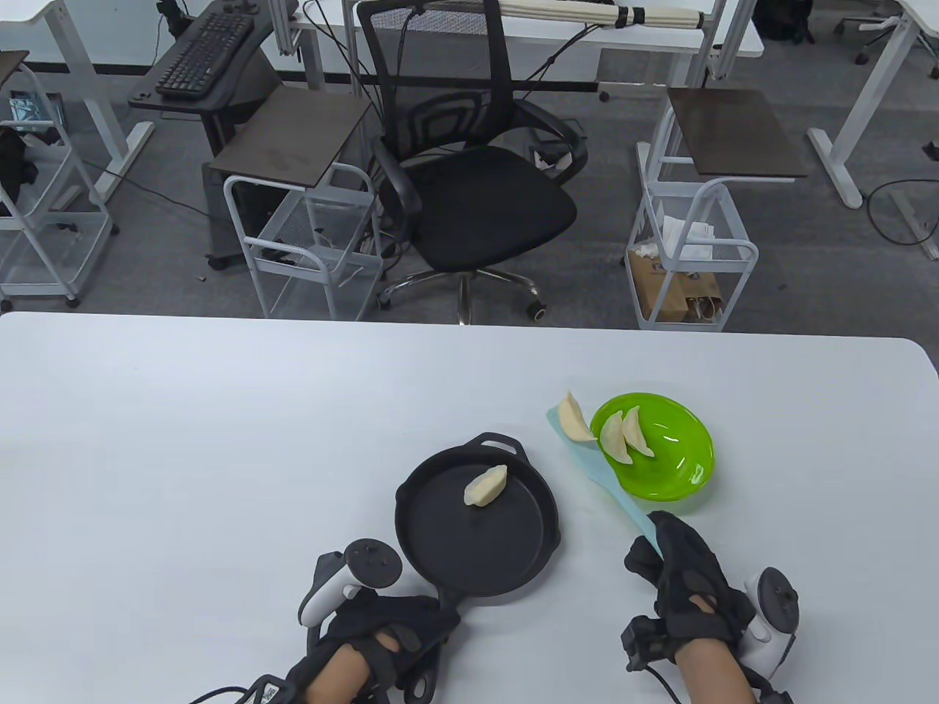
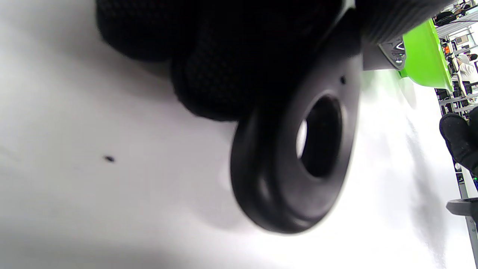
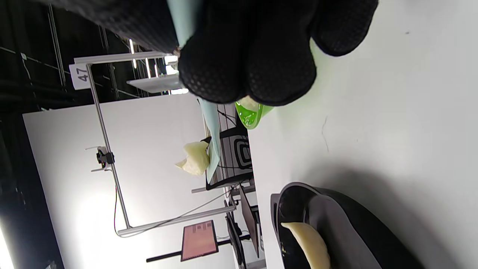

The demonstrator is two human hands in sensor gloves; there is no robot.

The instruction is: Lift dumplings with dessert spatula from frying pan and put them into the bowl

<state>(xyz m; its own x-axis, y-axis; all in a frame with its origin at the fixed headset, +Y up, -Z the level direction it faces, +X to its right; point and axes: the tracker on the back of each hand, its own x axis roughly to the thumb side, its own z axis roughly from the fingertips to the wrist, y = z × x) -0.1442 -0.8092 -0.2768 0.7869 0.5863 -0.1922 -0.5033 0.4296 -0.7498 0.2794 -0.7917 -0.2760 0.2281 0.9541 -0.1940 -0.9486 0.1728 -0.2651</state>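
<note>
While the third dumpling is riding toward the bowl, the scene is cataloguing as follows, near to far.

Left hand: fingers are curling round the handle of the frying pan, pinning it to the surface; the handle's hanging loop is showing below the fingers in the left wrist view.

Right hand: fingers are wrapping tight round the grip of the dessert spatula, nothing else in it.

Frying pan contents: one dumpling is lying inside, toward the far half.

Spatula load: one carried dumpling is sitting at the blade tip, just beside the near-left rim of the bowl, not yet over it.

Bowl contents: two dumplings are lying together on the left side.

Handling advice, as judged: keeping the blade level while travelling right over the rim, then tilting slowly so the load is sliding off onto the free right side.

Risk, as judged: the dumpling is perching near the edge and looks liable to roll off early.
</note>
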